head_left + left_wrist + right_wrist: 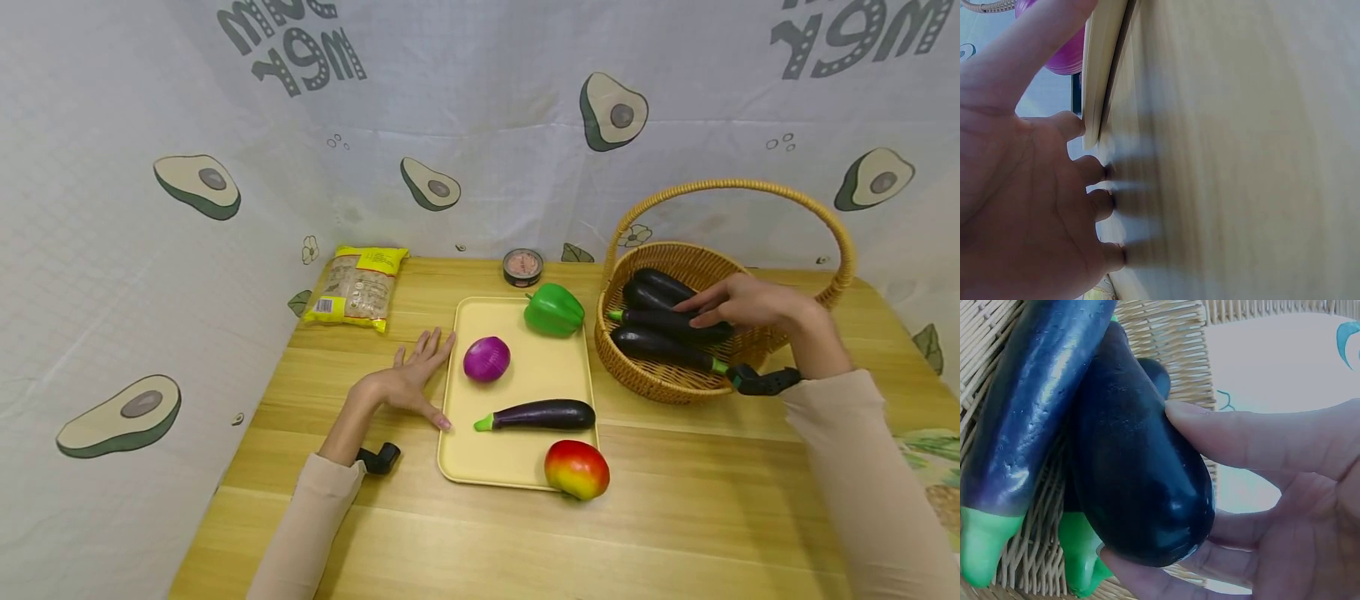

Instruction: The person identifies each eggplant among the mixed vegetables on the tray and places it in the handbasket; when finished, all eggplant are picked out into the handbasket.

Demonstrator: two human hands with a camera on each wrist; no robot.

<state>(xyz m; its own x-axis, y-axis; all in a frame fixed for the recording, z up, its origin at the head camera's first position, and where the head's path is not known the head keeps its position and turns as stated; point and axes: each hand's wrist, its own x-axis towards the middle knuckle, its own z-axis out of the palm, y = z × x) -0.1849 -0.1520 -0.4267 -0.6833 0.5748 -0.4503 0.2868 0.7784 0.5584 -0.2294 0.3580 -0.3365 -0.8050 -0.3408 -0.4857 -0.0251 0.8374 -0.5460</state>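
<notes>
My left hand (406, 380) rests with fingers spread on the table at the left edge of the cream tray (517, 465). Its thumb and index finger reach the tray's rim. Inside the wicker basket (637, 377), my right hand (761, 305) grips a dark eggplant (1141, 469) by its thick end, thumb on one side and fingers on the other. Several more eggplants lie around it, one with a green cap (991, 544) near the basket wall. On the tray are a purple onion (487, 359), a green bell pepper (554, 310) and another eggplant (543, 414).
A red and yellow mango (577, 470) sits over the tray's front right corner. Behind the tray stands a small round tin (522, 267). A yellow bag (356, 288) lies at the back left. The basket's tall handle (727, 185) arches above its opening.
</notes>
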